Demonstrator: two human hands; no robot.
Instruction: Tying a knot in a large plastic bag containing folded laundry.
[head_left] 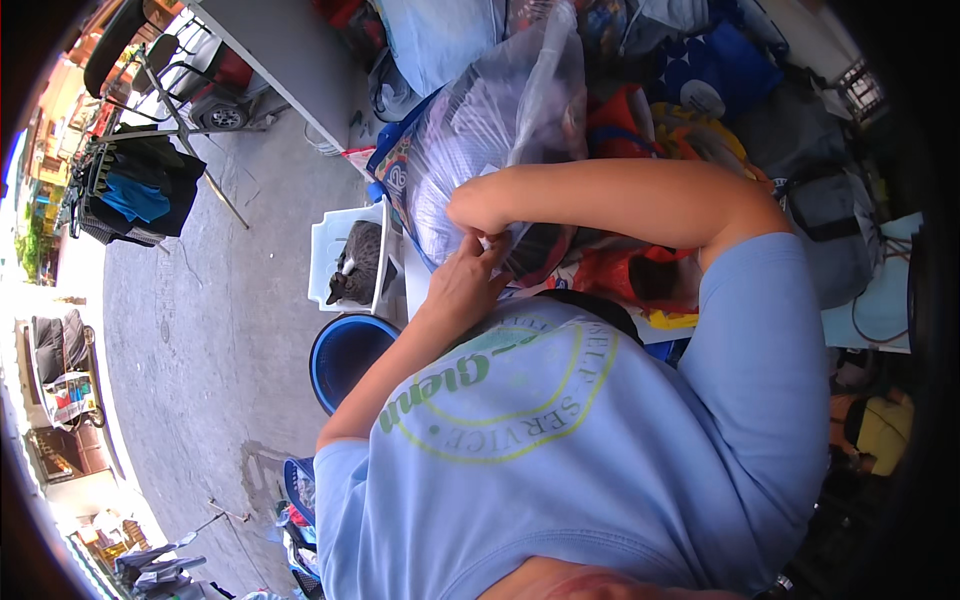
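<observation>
A large clear plastic bag (470, 120) full of pale, lavender-white folded cloth stands in front of me, its twisted upper part rising to the far side. Both hands meet at its near side. My right hand (478, 203) reaches across from the right, its fingers curled closed against the plastic and partly hidden. Just below it, my left hand (466, 283) is closed, thumb and fingers pinched on a small whitish bit of the plastic. Behind and left of the clear bag shows a blue-edged patterned bag (394, 180).
A grey tabby cat (357, 262) lies in a white plastic bin (323, 245) to the left, with a blue round bucket (322, 365) nearer me. Filled bags, including a blue one (725, 70), crowd the right. Clothes hang on a rack (135, 190) at far left.
</observation>
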